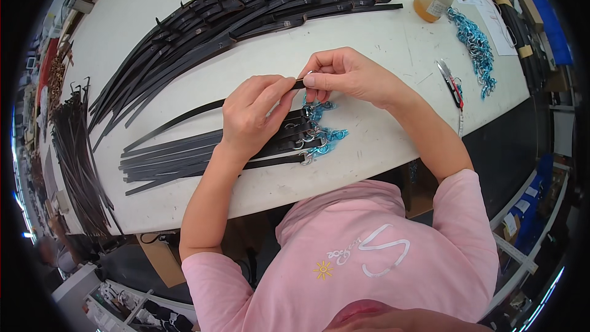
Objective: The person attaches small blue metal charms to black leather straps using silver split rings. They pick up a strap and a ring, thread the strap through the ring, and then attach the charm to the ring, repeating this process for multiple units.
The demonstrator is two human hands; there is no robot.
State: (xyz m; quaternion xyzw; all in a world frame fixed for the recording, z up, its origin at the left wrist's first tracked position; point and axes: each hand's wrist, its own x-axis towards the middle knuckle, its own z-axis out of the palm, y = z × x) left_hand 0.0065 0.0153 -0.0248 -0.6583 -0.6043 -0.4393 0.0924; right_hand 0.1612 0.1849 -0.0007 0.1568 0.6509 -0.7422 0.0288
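Note:
A black strap (178, 122) runs up from the table into my left hand (251, 107), whose thumb and fingers pinch it near its end. My right hand (353, 77) closes on that same end, where a small silver ring (308, 74) shows by the thumb tip. A bit of blue-wrapped metal hangs just below; my fingers partly hide how it joins the strap. Under and in front of my hands lie several black straps (166, 160), side by side, with metal rings (305, 158) and blue-wrapped hardware (335, 135) at their right ends.
A large heap of black straps (209, 34) spreads across the far table (362, 169). Another bundle (77, 154) hangs at the left edge. Toward the right are a bottle of amber liquid (433, 3), a blue-wrapped chain pile (474, 49) and a red-and-black cutting tool (453, 86).

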